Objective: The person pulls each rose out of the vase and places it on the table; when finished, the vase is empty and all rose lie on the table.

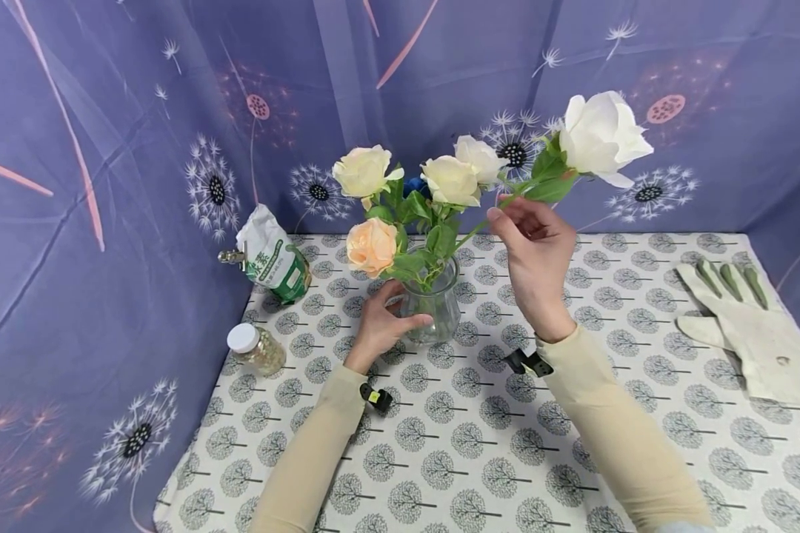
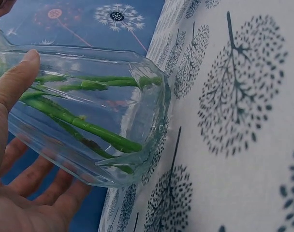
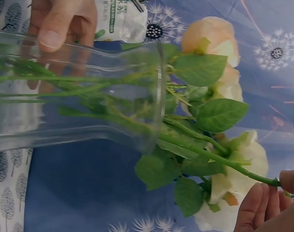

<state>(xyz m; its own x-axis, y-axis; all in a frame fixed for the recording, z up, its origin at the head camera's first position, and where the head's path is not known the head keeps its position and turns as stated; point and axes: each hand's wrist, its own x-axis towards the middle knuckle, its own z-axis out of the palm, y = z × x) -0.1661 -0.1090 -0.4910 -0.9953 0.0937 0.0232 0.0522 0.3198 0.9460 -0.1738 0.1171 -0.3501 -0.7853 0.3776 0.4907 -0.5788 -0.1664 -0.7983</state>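
A clear glass vase (image 1: 438, 318) stands upright on the table, with several green stems (image 2: 103, 133) visible through its wall. My left hand (image 1: 384, 323) holds it from the side, thumb in front and fingers round the back. Thumb and fingers of my right hand (image 1: 538, 248) pinch the stem of a large white rose (image 1: 603, 139), which leans right; its lower stem (image 3: 205, 157) runs into the vase mouth. Cream roses (image 1: 367, 172) and a peach rose (image 1: 372, 246) rise from the vase among green leaves (image 3: 222, 116). Something dark blue (image 1: 416, 186) is partly hidden behind them.
A white and green bag (image 1: 276, 259), closed by a metal clip (image 1: 232, 257), stands at the back left. Before it is a white-capped jar (image 1: 258, 349). Pale gloves (image 1: 760, 333) lie at the right. Purple patterned cloth (image 1: 400, 66) hangs behind the table.
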